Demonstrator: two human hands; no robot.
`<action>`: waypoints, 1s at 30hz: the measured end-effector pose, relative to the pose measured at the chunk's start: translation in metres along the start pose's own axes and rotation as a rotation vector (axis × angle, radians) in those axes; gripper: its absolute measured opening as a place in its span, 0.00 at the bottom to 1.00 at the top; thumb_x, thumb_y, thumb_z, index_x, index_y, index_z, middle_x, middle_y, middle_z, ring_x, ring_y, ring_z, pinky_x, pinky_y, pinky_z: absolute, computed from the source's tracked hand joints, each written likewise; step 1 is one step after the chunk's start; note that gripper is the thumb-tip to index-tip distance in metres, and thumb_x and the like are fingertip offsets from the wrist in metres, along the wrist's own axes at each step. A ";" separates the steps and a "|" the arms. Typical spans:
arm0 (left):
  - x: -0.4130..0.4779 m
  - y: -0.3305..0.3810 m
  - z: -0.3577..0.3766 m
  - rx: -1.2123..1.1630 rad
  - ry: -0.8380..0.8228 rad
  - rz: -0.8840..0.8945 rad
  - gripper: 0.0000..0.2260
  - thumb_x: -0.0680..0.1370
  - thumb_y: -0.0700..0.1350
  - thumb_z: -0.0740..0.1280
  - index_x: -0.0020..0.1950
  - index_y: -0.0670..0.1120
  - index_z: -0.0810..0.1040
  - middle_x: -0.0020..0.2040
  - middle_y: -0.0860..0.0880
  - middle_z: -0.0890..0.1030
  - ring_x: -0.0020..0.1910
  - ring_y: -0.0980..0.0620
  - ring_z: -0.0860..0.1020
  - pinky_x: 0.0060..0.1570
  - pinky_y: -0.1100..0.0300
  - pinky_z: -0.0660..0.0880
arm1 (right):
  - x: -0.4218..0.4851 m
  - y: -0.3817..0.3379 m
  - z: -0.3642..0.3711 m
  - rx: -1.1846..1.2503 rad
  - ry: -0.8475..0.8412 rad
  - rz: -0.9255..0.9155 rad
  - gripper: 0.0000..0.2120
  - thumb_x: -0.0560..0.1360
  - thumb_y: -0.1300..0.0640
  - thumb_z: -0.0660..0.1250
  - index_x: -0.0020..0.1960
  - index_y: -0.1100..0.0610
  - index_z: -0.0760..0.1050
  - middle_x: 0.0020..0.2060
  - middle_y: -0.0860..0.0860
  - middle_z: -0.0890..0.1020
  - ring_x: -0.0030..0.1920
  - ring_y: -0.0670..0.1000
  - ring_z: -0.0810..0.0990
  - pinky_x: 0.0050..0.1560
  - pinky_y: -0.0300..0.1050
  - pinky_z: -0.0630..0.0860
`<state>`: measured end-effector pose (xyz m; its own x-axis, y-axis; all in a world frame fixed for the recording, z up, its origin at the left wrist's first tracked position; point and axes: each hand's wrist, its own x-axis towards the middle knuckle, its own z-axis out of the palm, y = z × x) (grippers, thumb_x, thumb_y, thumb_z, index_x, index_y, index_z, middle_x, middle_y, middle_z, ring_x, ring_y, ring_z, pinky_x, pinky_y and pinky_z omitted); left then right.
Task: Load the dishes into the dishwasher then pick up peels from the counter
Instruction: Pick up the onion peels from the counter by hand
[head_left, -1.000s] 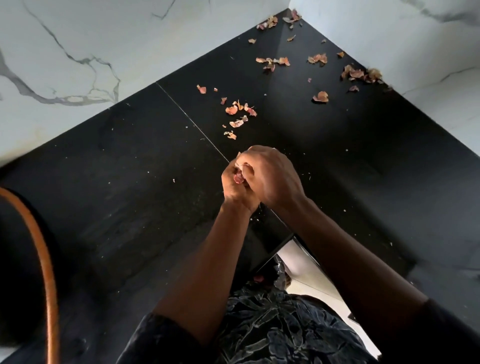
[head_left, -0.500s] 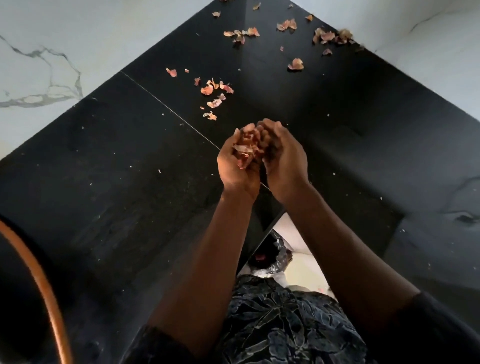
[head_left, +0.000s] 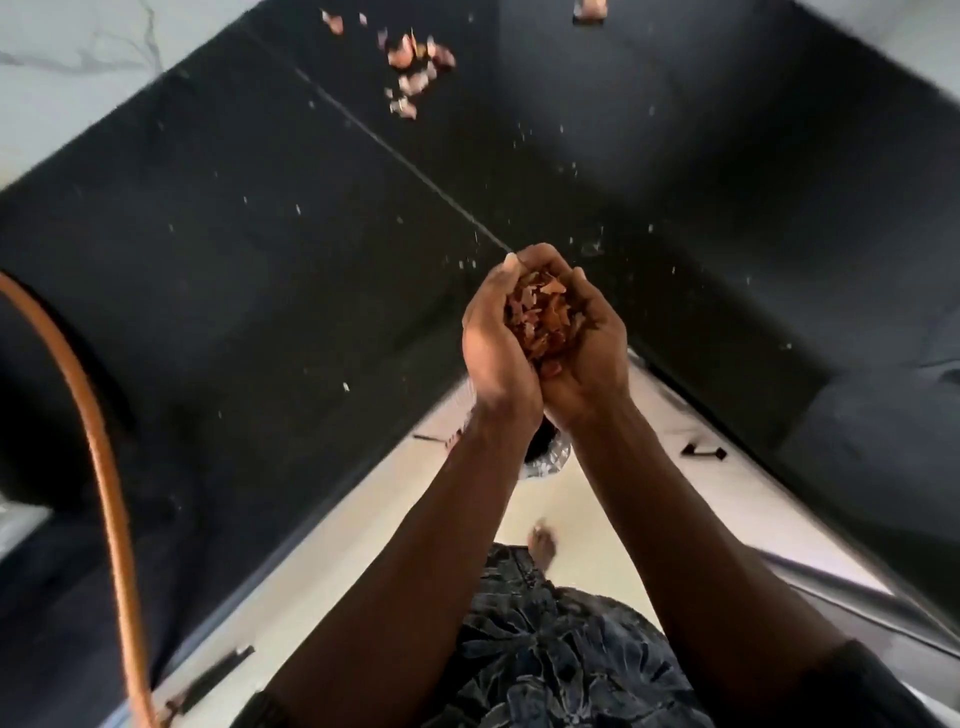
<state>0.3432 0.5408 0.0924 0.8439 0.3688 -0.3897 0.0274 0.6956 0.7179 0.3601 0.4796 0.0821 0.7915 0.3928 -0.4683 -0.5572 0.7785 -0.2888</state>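
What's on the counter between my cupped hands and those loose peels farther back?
Head view: bare black counter, a thin seam and pale specks, between the loose peels and the left hand and right hand cupping held peels.

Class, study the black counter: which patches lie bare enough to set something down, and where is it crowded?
Bare, save crumbs: the wide stretch of counter between the orange curved band and the seam, and the stretch right of the seam. Crowded: the far end with loose peels, and the near edge where left hand and right hand cup gathered peels.
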 end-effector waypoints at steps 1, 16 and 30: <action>-0.011 -0.013 -0.007 0.016 0.025 -0.004 0.18 0.82 0.44 0.59 0.61 0.30 0.79 0.58 0.33 0.81 0.56 0.40 0.81 0.60 0.46 0.78 | -0.006 0.004 -0.019 0.030 -0.002 0.023 0.17 0.83 0.53 0.59 0.68 0.60 0.74 0.62 0.56 0.78 0.65 0.56 0.77 0.69 0.51 0.73; 0.052 -0.297 -0.196 -0.016 0.530 -0.479 0.09 0.80 0.46 0.65 0.44 0.42 0.80 0.38 0.45 0.82 0.37 0.45 0.81 0.44 0.54 0.80 | 0.077 0.098 -0.344 -0.040 0.586 0.226 0.08 0.81 0.59 0.61 0.56 0.60 0.76 0.49 0.58 0.81 0.46 0.57 0.84 0.46 0.50 0.83; 0.147 -0.409 -0.277 0.293 0.522 -0.551 0.25 0.75 0.65 0.68 0.51 0.43 0.83 0.48 0.43 0.85 0.44 0.43 0.83 0.52 0.52 0.80 | 0.162 0.114 -0.445 -0.418 0.721 0.192 0.18 0.86 0.47 0.51 0.53 0.56 0.75 0.41 0.51 0.78 0.43 0.48 0.76 0.52 0.47 0.76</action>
<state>0.3072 0.4812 -0.4182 0.3116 0.3107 -0.8980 0.5664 0.6981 0.4381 0.3130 0.4141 -0.3984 0.3993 -0.0187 -0.9166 -0.8243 0.4304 -0.3679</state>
